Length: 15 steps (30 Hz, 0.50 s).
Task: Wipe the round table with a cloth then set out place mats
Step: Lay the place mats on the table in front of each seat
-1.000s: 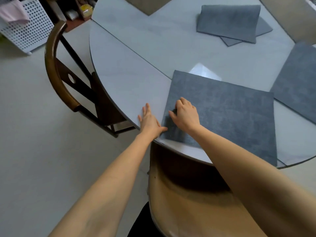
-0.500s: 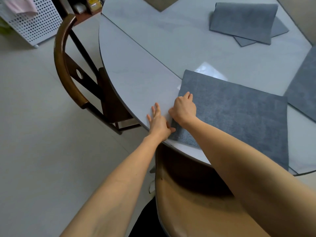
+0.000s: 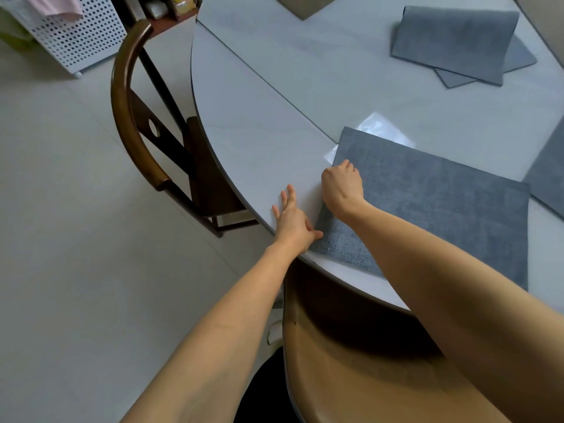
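A grey place mat (image 3: 442,215) lies flat on the pale round table (image 3: 274,123) near its front edge. My left hand (image 3: 293,219) rests flat on the table beside the mat's left edge, fingers straight, thumb touching the mat. My right hand (image 3: 341,186) sits on the mat's left edge with curled fingers; whether they pinch the edge is hidden. A second grey mat (image 3: 549,172) lies at the right edge of view. Further back lies a small stack of grey mats (image 3: 457,41), the top one folded.
A dark wooden chair (image 3: 137,117) stands tucked at the table's left side. Another chair, with a tan seat (image 3: 366,361), is right below my arms. A white perforated basket (image 3: 76,35) stands on the floor at top left. A beige mat corner (image 3: 305,4) shows at the table's far side.
My right hand slid forward along the mat's left edge, away from me. My left hand stayed at the table's edge. The view drifted left, so the table sits further right in frame.
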Each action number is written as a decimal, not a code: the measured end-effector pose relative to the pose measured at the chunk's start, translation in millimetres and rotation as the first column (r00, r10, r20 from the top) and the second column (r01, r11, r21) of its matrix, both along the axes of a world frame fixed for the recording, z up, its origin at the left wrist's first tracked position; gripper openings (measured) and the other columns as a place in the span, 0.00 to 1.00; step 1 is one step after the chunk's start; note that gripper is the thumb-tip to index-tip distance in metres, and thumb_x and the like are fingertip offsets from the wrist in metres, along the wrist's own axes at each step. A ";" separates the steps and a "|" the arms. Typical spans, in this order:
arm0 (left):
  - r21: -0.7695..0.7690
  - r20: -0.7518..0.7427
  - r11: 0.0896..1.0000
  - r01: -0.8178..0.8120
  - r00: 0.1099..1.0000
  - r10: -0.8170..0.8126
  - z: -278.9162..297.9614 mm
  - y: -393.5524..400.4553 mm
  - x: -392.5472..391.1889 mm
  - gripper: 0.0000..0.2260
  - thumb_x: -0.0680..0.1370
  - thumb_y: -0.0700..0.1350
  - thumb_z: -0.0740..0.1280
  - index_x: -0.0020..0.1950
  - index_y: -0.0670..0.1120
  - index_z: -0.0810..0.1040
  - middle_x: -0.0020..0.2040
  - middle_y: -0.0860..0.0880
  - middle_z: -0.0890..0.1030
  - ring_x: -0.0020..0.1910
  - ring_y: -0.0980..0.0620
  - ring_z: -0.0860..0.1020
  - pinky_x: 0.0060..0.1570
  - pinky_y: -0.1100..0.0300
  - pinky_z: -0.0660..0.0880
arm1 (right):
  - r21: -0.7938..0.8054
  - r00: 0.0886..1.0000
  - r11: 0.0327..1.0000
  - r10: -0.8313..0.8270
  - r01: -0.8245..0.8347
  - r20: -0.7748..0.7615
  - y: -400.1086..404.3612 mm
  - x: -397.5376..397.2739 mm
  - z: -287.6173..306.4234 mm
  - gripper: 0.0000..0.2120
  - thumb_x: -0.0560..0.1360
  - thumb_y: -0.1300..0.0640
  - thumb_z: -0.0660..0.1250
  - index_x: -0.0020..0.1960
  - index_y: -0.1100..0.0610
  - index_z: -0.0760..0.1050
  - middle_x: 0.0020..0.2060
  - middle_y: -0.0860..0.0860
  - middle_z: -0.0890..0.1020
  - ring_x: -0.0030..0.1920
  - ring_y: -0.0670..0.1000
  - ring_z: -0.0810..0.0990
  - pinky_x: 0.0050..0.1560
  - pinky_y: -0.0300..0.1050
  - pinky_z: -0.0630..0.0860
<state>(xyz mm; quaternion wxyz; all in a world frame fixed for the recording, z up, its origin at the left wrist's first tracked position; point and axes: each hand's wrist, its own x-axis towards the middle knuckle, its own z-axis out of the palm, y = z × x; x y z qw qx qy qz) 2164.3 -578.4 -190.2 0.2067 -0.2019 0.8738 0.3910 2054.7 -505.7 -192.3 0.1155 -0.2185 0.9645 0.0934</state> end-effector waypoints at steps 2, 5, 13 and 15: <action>0.004 -0.006 1.000 0.001 1.000 -0.001 1.1 -1.5 -0.9 0.17 0.73 0.45 0.74 0.27 0.46 0.72 0.79 0.46 0.39 0.78 0.49 0.39 0.75 0.50 0.37 | -0.019 0.999 0.999 0.041 -0.041 -0.006 0.4 -1.7 -0.7 0.12 0.72 0.74 0.58 0.52 0.69 0.77 0.53 0.68 0.76 0.55 0.64 0.74 0.56 0.53 0.71; 0.004 -0.006 1.000 0.002 1.000 -0.002 2.2 -2.1 -2.3 0.17 0.73 0.45 0.74 0.27 0.46 0.71 0.79 0.46 0.39 0.78 0.49 0.39 0.74 0.50 0.36 | -0.017 0.997 0.998 0.067 -0.067 -0.024 0.0 -3.6 -1.3 0.12 0.72 0.75 0.58 0.51 0.70 0.77 0.53 0.69 0.76 0.55 0.64 0.74 0.56 0.53 0.72; 0.006 0.018 0.999 0.032 0.999 -0.032 1.5 -6.2 -0.6 0.17 0.73 0.44 0.73 0.28 0.46 0.71 0.79 0.46 0.39 0.77 0.50 0.39 0.73 0.53 0.37 | -0.003 0.994 0.995 0.100 -0.100 -0.049 -1.1 -1.1 -5.4 0.11 0.73 0.73 0.58 0.52 0.70 0.77 0.53 0.68 0.76 0.55 0.63 0.75 0.55 0.53 0.73; -0.007 0.011 0.999 0.042 0.999 -0.042 0.9 -6.1 -1.1 0.17 0.74 0.44 0.73 0.28 0.46 0.71 0.79 0.46 0.39 0.77 0.49 0.39 0.73 0.53 0.37 | -0.024 0.995 0.996 0.088 -0.089 -0.042 -0.6 -1.4 -5.9 0.11 0.74 0.72 0.58 0.52 0.70 0.77 0.54 0.68 0.76 0.55 0.63 0.74 0.56 0.53 0.72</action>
